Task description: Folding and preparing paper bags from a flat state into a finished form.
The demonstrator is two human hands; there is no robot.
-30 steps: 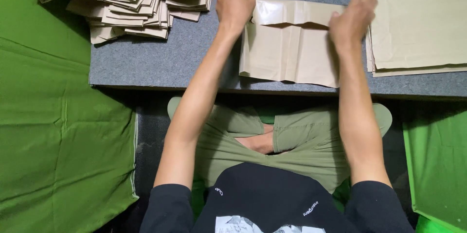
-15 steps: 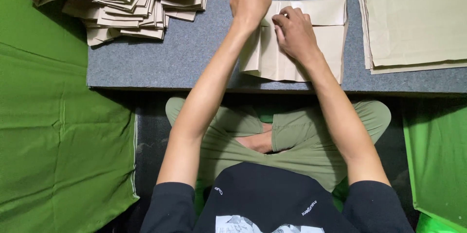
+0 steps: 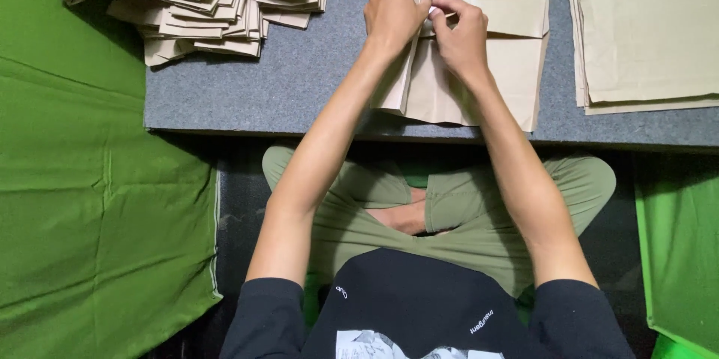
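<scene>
Most likely a small hand-assembly workspace for paper goods, set low to the ground. Seen from above: a low grey felt-covered worktop (image 3: 299, 82), with crossed legs in olive trousers (image 3: 479, 209) tucked beneath its edge. Heaped at the far left, a fanned pile of folded tan paper bags (image 3: 202, 7); at the far right, a neat stack of flat tan paper sheets (image 3: 651, 29). Spread on both sides, bright green cloth (image 3: 90, 216) over the floor. Hard to tell whether part of a home or a workshop.
</scene>
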